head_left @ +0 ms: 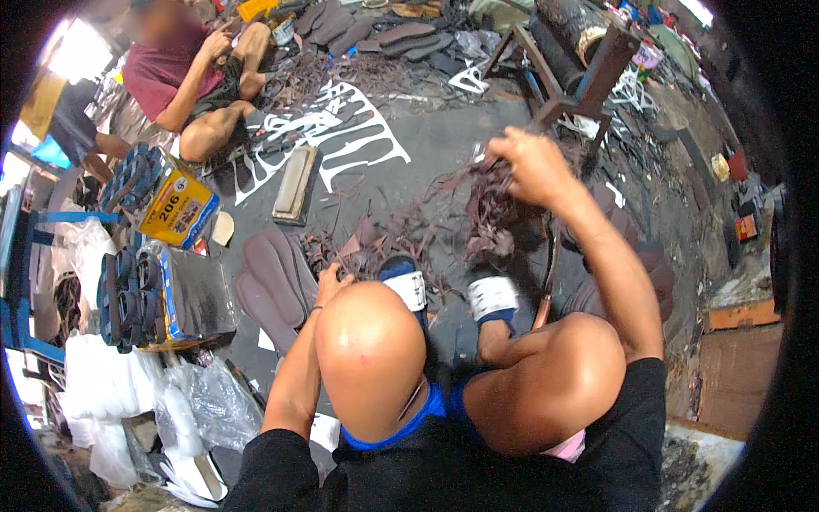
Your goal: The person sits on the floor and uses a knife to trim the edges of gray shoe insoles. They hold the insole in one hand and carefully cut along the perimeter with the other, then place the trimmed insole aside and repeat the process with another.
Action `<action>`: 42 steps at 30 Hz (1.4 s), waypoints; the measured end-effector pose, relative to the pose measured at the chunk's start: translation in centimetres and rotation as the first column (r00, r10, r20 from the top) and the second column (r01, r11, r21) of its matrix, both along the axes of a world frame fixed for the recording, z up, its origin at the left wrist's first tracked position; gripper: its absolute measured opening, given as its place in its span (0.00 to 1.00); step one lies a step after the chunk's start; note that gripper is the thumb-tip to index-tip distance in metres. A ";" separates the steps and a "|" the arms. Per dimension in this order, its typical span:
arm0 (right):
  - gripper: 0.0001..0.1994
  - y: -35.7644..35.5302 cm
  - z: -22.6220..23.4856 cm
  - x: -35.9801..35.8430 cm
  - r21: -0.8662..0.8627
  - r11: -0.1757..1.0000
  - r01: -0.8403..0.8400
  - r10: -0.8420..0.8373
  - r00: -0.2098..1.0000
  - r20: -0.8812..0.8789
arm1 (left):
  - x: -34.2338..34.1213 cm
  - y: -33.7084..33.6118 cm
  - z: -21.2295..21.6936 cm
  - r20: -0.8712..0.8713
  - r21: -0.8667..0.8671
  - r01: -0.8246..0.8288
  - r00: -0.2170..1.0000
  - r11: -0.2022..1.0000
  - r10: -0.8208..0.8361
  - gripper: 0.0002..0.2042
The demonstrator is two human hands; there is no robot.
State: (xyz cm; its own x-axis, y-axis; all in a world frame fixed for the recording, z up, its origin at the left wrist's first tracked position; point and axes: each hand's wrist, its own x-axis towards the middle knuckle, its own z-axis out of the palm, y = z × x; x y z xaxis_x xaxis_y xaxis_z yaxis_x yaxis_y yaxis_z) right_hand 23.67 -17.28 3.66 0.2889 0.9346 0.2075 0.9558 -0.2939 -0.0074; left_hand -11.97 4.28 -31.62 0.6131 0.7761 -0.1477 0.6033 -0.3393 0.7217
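My right hand (533, 166) is raised over the mat, fingers curled round a bunch of brown scrap trimmings (493, 213) that hangs down in strips. Slight blur softens the scraps there. Beside my left knee, my left hand (331, 280) has its fingers apart at the edge of more brown scraps (367, 247). Brown shoe soles (271, 273) lie flat just left of that hand. My feet, in sandals with white straps (493, 293), rest near the scraps. Close to my right foot is a thin curved tool with a wooden handle (543, 311), partly hidden by my leg.
A long grey block (296, 183) lies ahead on the dark mat (452, 128), near white cut-out frames (363, 128). Sandals and yellow boxes (179, 205) stand at left. Another person (183, 85) sits far left. A dark wooden stand (589, 85) is at far right.
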 end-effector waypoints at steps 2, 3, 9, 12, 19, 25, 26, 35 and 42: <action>0.20 2.6 2.3 0.8 0.035 0.993 -0.116 0.118 0.992 -0.044 | -0.6 -0.7 1.0 -0.082 0.032 -0.120 0.989 0.992 0.122 0.33; 0.21 4.3 2.4 0.2 0.043 0.985 -0.166 0.169 0.984 -0.058 | -0.6 -0.8 1.1 -0.126 0.045 -0.177 0.975 0.983 0.181 0.35; 0.22 8.3 -0.1 5.0 0.078 0.994 0.075 -0.069 0.995 -0.067 | 4.9 -3.2 2.7 0.000 -0.647 -0.352 0.887 0.676 0.462 0.36; 0.22 7.3 0.0 9.0 0.244 0.970 -0.020 0.019 1.000 0.007 | 7.4 -2.8 6.2 0.209 -0.661 -0.289 0.815 0.692 0.541 0.22; 0.19 9.6 -1.4 12.0 0.372 0.917 0.146 -0.122 0.989 -0.088 | 11.4 -3.8 9.6 0.195 -0.281 -0.048 0.975 0.958 0.106 0.19; 0.19 8.5 -4.6 18.8 0.632 0.759 0.155 -0.096 0.987 -0.126 | 21.4 -3.5 16.1 0.570 -0.040 0.143 0.816 0.989 -0.095 0.16; 0.20 8.6 -5.4 19.1 0.611 0.773 0.170 -0.075 0.981 -0.178 | 22.9 -2.3 17.5 0.571 -0.128 0.181 0.818 0.975 -0.077 0.15; 0.41 11.2 -21.2 9.8 -0.288 0.905 0.314 -0.382 0.898 -0.219 | 14.2 4.5 9.5 -0.369 0.251 0.036 0.928 0.967 0.061 0.34; 0.50 11.7 -27.6 3.8 -0.591 0.751 0.295 -0.570 0.740 -0.356 | 11.8 3.2 7.2 -0.656 -0.039 -0.337 0.719 0.941 0.230 0.51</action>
